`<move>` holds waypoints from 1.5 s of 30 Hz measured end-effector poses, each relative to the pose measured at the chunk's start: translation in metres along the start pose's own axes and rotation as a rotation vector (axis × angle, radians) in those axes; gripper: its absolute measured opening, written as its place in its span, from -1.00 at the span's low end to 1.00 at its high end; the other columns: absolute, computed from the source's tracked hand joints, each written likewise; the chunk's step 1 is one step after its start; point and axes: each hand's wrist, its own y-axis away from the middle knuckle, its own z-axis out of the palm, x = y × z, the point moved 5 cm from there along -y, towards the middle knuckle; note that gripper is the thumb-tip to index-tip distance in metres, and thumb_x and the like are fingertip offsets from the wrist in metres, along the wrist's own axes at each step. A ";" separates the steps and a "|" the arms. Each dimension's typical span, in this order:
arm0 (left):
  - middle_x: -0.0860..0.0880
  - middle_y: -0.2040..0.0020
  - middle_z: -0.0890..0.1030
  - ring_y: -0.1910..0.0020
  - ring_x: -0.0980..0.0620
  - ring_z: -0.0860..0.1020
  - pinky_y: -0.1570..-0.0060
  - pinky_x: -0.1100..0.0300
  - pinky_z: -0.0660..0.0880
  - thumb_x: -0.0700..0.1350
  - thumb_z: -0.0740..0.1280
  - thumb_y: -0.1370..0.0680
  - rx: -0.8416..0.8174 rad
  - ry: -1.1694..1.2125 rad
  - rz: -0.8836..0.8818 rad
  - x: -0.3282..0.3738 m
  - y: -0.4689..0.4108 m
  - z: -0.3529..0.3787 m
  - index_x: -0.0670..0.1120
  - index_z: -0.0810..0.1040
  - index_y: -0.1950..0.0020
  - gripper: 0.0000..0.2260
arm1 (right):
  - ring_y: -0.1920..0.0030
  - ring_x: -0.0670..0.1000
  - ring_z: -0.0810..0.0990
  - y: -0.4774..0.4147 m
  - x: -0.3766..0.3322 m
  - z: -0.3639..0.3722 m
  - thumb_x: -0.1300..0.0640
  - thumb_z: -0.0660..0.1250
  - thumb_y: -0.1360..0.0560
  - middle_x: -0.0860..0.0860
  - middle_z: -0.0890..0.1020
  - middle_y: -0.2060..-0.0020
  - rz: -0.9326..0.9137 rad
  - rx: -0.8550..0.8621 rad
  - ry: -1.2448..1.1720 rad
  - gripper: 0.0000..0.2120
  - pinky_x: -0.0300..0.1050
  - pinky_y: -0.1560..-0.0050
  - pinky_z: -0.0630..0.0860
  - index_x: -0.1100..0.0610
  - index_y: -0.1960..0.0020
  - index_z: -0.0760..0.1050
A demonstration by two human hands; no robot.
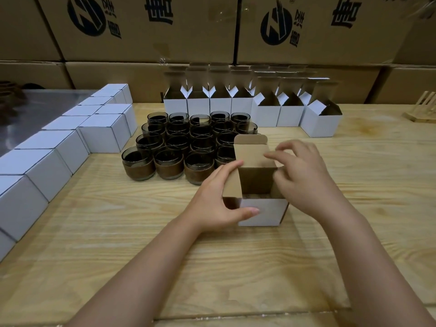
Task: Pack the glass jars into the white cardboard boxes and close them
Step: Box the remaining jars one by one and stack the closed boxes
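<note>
A white cardboard box [259, 212] stands open on the wooden table in front of me, its brown lid flap [253, 151] upright at the back. My left hand [215, 200] grips the box's left corner, thumb on the white front and fingers on the left side flap. My right hand [304, 175] curls over the right side flap, with its fingertips touching the lid flap. The box's inside is dark, so I cannot tell what it holds. Several dark glass jars [168, 161] with brown bands stand packed together just behind and to the left of the box.
Several closed white boxes [56, 156] line the table's left side. A row of open white boxes [266, 112] stands behind the jars. A wooden rack [422, 109] sits at the far right. Big brown cartons [146, 27] form a wall at the back.
</note>
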 end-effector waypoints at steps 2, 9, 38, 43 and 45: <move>0.22 -0.28 0.44 -0.29 0.27 0.40 -0.25 0.38 0.34 0.26 0.48 -0.23 0.017 0.023 0.019 0.000 -0.002 0.000 0.12 0.34 -0.38 -0.23 | -0.25 0.07 0.32 -0.009 -0.032 -0.006 0.13 0.24 -0.52 0.02 0.47 -0.16 -0.095 0.114 -0.063 -0.68 0.03 -0.26 0.29 0.02 -0.26 0.53; 0.28 0.11 0.57 0.03 0.40 0.55 0.10 0.50 0.45 0.11 0.41 -0.25 0.019 0.100 -0.016 -0.001 0.002 0.002 0.23 0.44 -0.02 -0.63 | -0.30 0.15 0.22 -0.056 -0.111 0.053 -0.19 0.25 -0.52 0.08 0.36 -0.24 -0.193 -0.332 0.183 -0.66 0.07 -0.28 0.22 -0.01 -0.14 0.55; 0.22 -0.26 0.48 -0.26 0.27 0.43 -0.25 0.26 0.42 0.29 0.48 -0.23 -0.002 0.020 -0.042 -0.007 -0.001 -0.001 0.33 0.31 -0.31 -0.31 | -0.09 -0.04 0.51 -0.081 -0.094 -0.037 -0.03 0.48 -0.38 -0.12 0.54 -0.10 -0.179 -0.587 -0.045 -0.53 -0.03 -0.11 0.48 -0.15 -0.26 0.47; 0.20 -0.21 0.50 -0.22 0.22 0.47 -0.17 0.18 0.48 0.22 0.52 -0.27 -0.007 0.071 -0.013 -0.007 -0.003 0.000 0.17 0.38 -0.31 -0.33 | -0.05 -0.13 0.53 -0.069 -0.062 -0.046 0.00 0.50 -0.33 -0.18 0.54 -0.06 -0.145 -0.794 -0.027 -0.53 -0.13 -0.02 0.50 -0.25 -0.18 0.47; 0.22 -0.26 0.47 -0.26 0.23 0.44 -0.22 0.21 0.44 0.22 0.52 -0.27 -0.009 0.072 0.001 -0.008 -0.003 0.000 0.16 0.32 -0.38 -0.26 | -0.05 -0.17 0.52 -0.062 -0.053 -0.042 -0.03 0.51 -0.32 -0.22 0.53 -0.05 -0.144 -0.843 0.000 -0.55 -0.18 0.02 0.48 -0.30 -0.14 0.47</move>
